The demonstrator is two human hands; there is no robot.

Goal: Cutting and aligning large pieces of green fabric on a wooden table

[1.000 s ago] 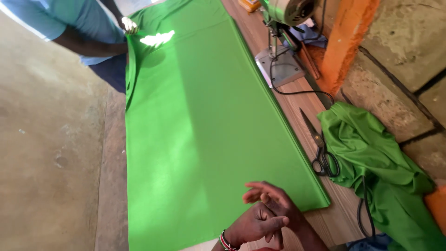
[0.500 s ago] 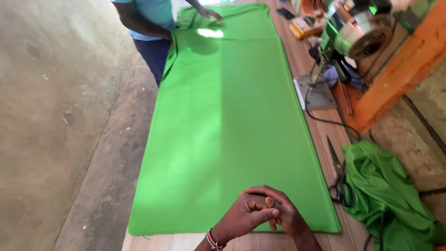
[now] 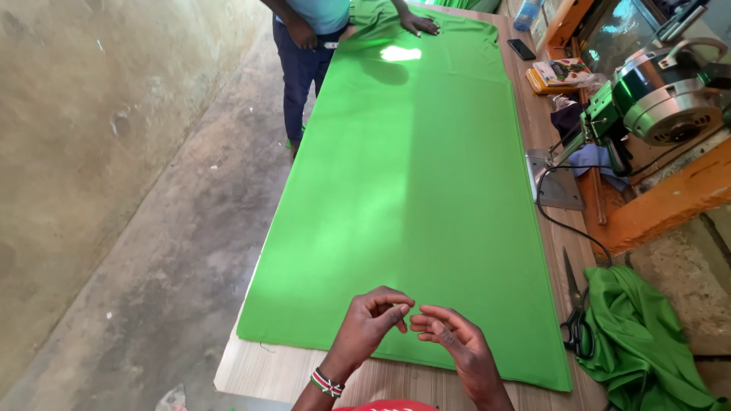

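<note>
A long sheet of bright green fabric point(image 3: 411, 190) lies flat along a wooden table point(image 3: 266, 373). My left hand point(image 3: 371, 326) hovers over the fabric's near edge with fingers curled and thumb meeting the forefinger; a beaded band circles its wrist. My right hand point(image 3: 457, 346) is beside it, fingers loosely spread, fingertips almost touching those of the left. Nothing visible is held in either hand. At the far end another person point(image 3: 312, 30) stands with one hand point(image 3: 419, 24) pressed on the cloth.
Black scissors point(image 3: 576, 320) lie on the table right of the fabric, next to a heap of green cloth point(image 3: 643, 342). A fabric cutting machine point(image 3: 655, 99) with a black cable point(image 3: 567, 224), a phone point(image 3: 521, 49) and a small box point(image 3: 560, 74) sit along the right side. Concrete floor at left.
My hands, clasped together before, have parted so only the fingertips are close. The view has lifted, showing more of the far end and the other person.
</note>
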